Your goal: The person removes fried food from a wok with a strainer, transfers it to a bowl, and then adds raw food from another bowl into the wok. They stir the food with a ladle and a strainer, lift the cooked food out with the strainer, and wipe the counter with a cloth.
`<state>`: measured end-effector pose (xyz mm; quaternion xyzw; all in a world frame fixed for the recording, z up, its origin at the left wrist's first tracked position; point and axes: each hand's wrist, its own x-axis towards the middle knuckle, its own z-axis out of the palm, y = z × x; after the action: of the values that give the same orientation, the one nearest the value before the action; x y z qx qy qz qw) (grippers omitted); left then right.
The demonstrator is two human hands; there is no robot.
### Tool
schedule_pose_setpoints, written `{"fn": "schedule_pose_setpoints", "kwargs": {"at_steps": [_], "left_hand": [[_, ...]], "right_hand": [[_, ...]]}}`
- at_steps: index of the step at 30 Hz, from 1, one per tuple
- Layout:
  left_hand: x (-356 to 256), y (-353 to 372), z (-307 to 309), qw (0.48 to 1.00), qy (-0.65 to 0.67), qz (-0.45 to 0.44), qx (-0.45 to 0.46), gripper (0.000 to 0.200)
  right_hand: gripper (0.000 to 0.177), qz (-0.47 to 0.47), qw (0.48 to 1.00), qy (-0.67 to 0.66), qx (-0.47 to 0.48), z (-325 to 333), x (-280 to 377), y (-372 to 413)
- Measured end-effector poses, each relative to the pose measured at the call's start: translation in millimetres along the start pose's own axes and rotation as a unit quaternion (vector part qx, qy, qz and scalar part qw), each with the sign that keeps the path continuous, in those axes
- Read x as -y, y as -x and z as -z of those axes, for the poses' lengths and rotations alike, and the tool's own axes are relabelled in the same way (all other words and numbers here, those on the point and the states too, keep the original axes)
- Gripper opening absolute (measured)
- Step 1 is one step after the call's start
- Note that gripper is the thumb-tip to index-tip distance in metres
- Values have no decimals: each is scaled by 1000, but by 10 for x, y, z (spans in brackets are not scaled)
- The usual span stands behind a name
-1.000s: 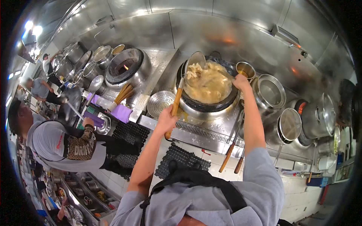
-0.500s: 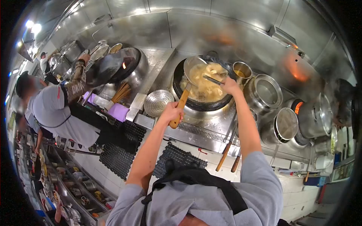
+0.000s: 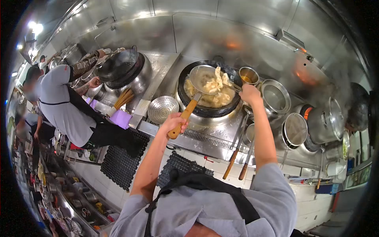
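My left hand (image 3: 174, 123) is wrapped round the wooden handle of a round strainer (image 3: 194, 79), whose bowl lies over the left part of the wok (image 3: 182, 94). Pale, puffy pieces of food (image 3: 213, 85) are at the strainer's right side, and one piece sticks up above the rest. Beneath them, bubbling liquid (image 3: 205, 102) fills the wok. On the right, my right hand (image 3: 250, 94) is closed on a slim metal utensil (image 3: 235, 86) that reaches to the food. Its exact kind is hard to make out.
A perforated ladle (image 3: 163, 110) rests left of the wok. To the right stand a small pot (image 3: 249, 75), a larger pot (image 3: 275, 96) and a stockpot (image 3: 324, 124). Long wooden-handled tools (image 3: 231, 164) jut over the front edge. A co-worker (image 3: 65, 100) stands at another wok (image 3: 120, 67).
My left hand has moved slightly left and down with the strainer. The right hand has shifted right, and food now rises above the wok. The co-worker's wok has come down level onto its burner.
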<state>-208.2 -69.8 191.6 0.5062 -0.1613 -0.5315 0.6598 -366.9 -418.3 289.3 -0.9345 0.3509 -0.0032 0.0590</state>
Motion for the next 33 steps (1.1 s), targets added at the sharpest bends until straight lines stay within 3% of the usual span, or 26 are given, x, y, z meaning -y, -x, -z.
{"fn": "schedule_pose_setpoints", "kwargs": {"at_steps": [6,9,12,14,19,21,24,27,28,32,33], "left_hand": [[-45,264,-141,1000,-10,1,-21,21],[-10,246,-142,998,-52,-10,-31,25],[-106,301,-207,993,-106,-16,-51,31],[-133,388,-255,988,-135,-32,-68,35],[-186,471,-253,985,-153,-40,-63,49],[-217,442,-212,984,-158,-44,-63,47],[-112,426,-132,986,-147,-40,-73,41],[-125,398,-128,989,-121,-32,-76,36],[-133,379,-121,990,-121,-28,-73,35],[-118,402,-112,990,-118,-30,-65,33],[-96,426,-114,991,-115,-31,-64,35]], "right_hand": [[27,-6,997,-52,-59,55,-37,118],[36,-9,996,-82,-47,-46,-418,-98],[42,-34,994,-105,-9,-129,-563,-138],[29,-65,984,-164,16,-498,-715,-415],[29,-126,929,-340,74,-1067,-594,-685],[24,6,977,-215,-9,-1027,-587,-631],[33,35,974,-206,-87,-725,-362,-307],[35,59,990,-126,-3,-614,-133,-244],[33,104,988,-111,-1,-547,-48,-182],[33,50,990,-109,-70,-393,-106,-235],[33,49,994,-89,-30,-319,-79,-199]]}}
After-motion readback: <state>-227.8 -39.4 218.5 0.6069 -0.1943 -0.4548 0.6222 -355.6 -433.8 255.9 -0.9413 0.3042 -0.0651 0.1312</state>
